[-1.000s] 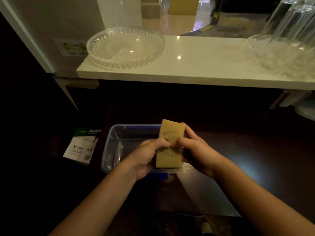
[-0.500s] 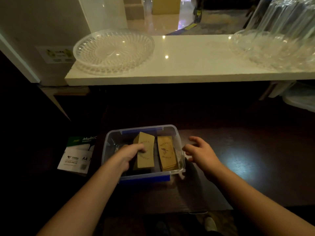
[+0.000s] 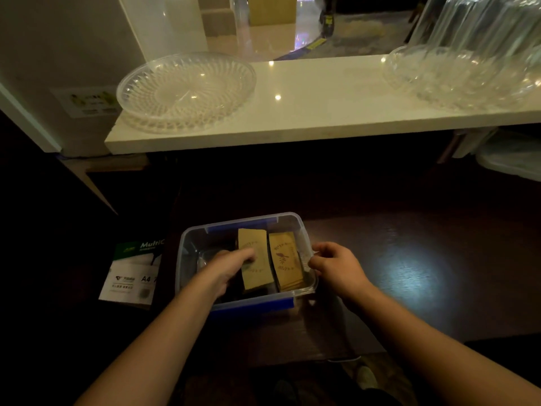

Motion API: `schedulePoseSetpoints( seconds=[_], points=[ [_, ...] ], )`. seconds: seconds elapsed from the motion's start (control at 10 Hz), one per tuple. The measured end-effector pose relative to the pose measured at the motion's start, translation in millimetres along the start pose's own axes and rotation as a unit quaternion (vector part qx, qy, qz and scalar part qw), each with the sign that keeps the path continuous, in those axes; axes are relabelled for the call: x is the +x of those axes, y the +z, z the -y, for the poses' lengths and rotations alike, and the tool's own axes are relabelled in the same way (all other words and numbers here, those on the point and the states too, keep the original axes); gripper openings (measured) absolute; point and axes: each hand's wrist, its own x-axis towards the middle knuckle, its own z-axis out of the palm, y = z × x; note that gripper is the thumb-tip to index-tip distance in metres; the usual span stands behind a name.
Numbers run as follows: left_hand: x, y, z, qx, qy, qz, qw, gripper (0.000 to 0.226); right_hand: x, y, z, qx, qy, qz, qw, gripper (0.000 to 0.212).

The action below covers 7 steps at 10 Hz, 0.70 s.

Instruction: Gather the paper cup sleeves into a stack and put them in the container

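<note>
A clear plastic container (image 3: 187, 244) with blue clips sits on the dark table in front of me. Two stacks of brown paper cup sleeves lie inside it side by side: a left stack (image 3: 254, 276) and a right stack (image 3: 286, 262) against the right wall. My left hand (image 3: 231, 268) reaches into the container, its fingertips gripping the left stack's left edge. My right hand (image 3: 336, 265) is outside, with fingers and thumb curled on the container's right rim.
A pack of A4 paper (image 3: 131, 273) lies left of the container. Above and behind runs a white counter (image 3: 322, 112) holding a clear ribbed dish (image 3: 184, 92) and clear bowls (image 3: 456, 74). Another clear tub (image 3: 512, 162) sits at the far right.
Both hands held one stack above the container a second ago. That stack now lies inside, left of another stack. My right hand let go and moved to the container's right rim.
</note>
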Motion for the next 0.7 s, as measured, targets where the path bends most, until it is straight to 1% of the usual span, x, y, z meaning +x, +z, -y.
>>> schedulePoseSetpoints(
  seconds=[0.1, 0.2, 0.3, 0.4, 0.5, 0.6, 0.7],
  points=[
    [1, 9, -1, 0.005, 0.002, 0.002, 1.000, 0.029, -2, 1, 1, -0.007, -0.003, -0.012, 1.000, 0.030],
    [-2, 14, -4, 0.012, 0.003, 0.001, 1.000, 0.036, -2, 3, 0, -0.008, -0.002, -0.025, 1.000, 0.026],
    [-1, 14, -4, 0.003, 0.008, 0.013, 1.000, 0.035, -4, 3, 3, -0.011, -0.001, -0.030, 0.999, 0.027],
    [-6, 13, -9, -0.016, -0.001, 0.030, 0.999, 0.031, -5, -1, 9, -0.022, 0.001, -0.013, 1.000, 0.032],
    [-15, 14, -10, -0.021, 0.005, 0.024, 0.999, 0.032, -5, -10, 17, -0.063, -0.008, 0.010, 0.998, 0.039],
    [-29, 19, -9, -0.018, 0.078, -0.095, 0.992, 0.056, -10, -30, 34, -0.143, -0.085, -0.030, 0.986, 0.036],
    [-66, 31, -31, 0.075, 0.205, -0.216, 0.952, 0.072, -21, -64, 66, -0.247, -0.187, -0.098, 0.946, 0.032]
  ],
)
